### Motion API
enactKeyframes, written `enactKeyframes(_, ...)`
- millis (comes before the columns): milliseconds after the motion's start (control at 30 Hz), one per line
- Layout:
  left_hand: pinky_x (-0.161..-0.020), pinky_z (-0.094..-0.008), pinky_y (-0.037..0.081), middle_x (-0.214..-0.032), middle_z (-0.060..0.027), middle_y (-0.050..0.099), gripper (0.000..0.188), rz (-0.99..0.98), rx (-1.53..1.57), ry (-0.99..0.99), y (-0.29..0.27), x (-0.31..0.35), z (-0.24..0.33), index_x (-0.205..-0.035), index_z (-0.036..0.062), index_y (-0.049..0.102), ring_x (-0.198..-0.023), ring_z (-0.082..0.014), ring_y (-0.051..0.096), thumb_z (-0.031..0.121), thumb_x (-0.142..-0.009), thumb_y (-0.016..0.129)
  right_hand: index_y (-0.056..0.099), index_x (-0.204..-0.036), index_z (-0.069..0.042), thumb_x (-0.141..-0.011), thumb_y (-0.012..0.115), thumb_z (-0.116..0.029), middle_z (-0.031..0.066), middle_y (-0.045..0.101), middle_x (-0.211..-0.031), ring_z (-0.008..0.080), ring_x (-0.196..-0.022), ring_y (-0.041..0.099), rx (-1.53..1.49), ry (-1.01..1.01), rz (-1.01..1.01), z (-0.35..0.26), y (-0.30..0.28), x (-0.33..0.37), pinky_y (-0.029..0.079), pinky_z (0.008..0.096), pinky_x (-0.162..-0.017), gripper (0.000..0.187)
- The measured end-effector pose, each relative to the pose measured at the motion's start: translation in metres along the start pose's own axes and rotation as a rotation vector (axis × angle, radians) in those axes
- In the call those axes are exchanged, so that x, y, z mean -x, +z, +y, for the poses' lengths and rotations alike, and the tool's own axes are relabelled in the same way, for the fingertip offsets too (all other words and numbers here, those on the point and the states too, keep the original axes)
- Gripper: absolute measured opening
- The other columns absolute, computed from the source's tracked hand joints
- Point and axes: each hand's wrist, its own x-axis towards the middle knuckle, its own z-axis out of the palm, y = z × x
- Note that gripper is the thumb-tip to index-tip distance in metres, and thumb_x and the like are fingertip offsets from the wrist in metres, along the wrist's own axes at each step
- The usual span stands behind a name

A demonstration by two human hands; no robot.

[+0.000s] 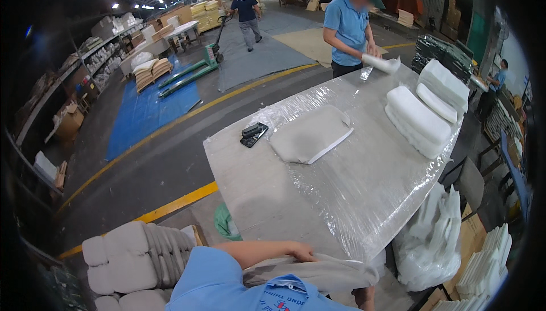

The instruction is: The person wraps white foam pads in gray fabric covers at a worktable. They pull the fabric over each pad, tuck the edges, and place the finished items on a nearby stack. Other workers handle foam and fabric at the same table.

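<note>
A grey cloth cover (333, 273) is held at six o'clock, before the wearer's chest, at the near edge of the tabletop (242, 169). Its upper edge is grasped by the fingers of the left hand (303, 252); the right hand (364, 298) is placed under its right end, partly hidden, and whether those fingers are clenched cannot be told.

From the cover, a grey cushion (310, 135) is laid at twelve o'clock on clear plastic film (341, 208). A black phone (254, 136) is set at eleven o'clock, just beside the cushion. White padding (418, 120) is lined up at one o'clock. Grey cushions are stacked (128, 257) at nine o'clock. Farther off at twelve o'clock, a white roll (382, 63) is handled by a co-worker (348, 29) in a blue shirt.
</note>
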Motion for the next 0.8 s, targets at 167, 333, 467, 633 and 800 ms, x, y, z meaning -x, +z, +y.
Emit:
enactKeyframes(167,-0.088,-0.0493,0.053,-0.110,-0.0180,0.075,0.047,0.390,0.003,0.052,0.019,0.014,-0.010,-0.117,0.0101,0.072,-0.104,-0.0372,0.070,0.052,-0.099,0.060,0.068,-0.118,-0.014,-0.098,0.067,-0.033,0.0002,0.066,-0.093,0.0142,-0.082,0.064,0.180,-0.373,0.126,-0.039,-0.047,-0.027,0.050,0.0298,-0.067,0.027)
enactKeyframes(333,-0.089,-0.0503,0.053,-0.113,-0.0159,0.074,0.037,0.653,0.066,-0.067,0.040,0.021,-0.013,-0.117,0.0163,0.072,-0.105,-0.0419,0.069,0.047,-0.101,0.058,0.065,-0.131,-0.007,-0.091,0.078,-0.038,0.0103,0.065,-0.123,0.0248,-0.113,0.061,0.725,-0.907,-0.295,-0.132,0.012,0.047,0.048,0.0402,-0.098,0.052)
enactKeyframes(467,-0.091,-0.0495,0.053,-0.113,-0.0198,0.074,0.052,0.497,-0.015,0.019,0.038,0.053,-0.041,-0.118,0.0086,0.071,-0.108,-0.0426,0.068,0.056,-0.098,0.060,0.059,-0.142,-0.013,-0.077,0.087,-0.043,0.0154,0.057,-0.142,0.0382,-0.135,0.051,1.609,-1.169,-0.669,-0.149,0.096,0.146,0.041,0.0551,-0.109,0.077)
enactKeyframes(633,-0.090,-0.0487,0.054,-0.109,-0.0193,0.075,0.058,0.494,0.067,-0.204,0.056,0.105,-0.070,-0.117,0.0076,0.073,-0.103,-0.0389,0.070,0.060,-0.096,0.061,0.058,-0.143,-0.020,-0.072,0.088,-0.034,0.0087,0.060,-0.136,0.0349,-0.130,0.055,1.844,-1.300,-0.642,-0.100,0.112,0.150,0.042,0.0533,-0.104,0.078)
enactKeyframes(800,-0.084,-0.0446,0.055,-0.103,-0.0142,0.076,0.052,0.868,0.254,-0.228,0.050,0.103,-0.070,-0.114,0.0078,0.073,-0.096,-0.0321,0.072,0.056,-0.099,0.060,0.063,-0.132,-0.019,-0.072,0.084,-0.025,0.0082,0.067,-0.120,0.0313,-0.115,0.064,1.741,-1.224,-0.613,-0.091,0.123,0.119,0.049,0.0501,-0.094,0.064)
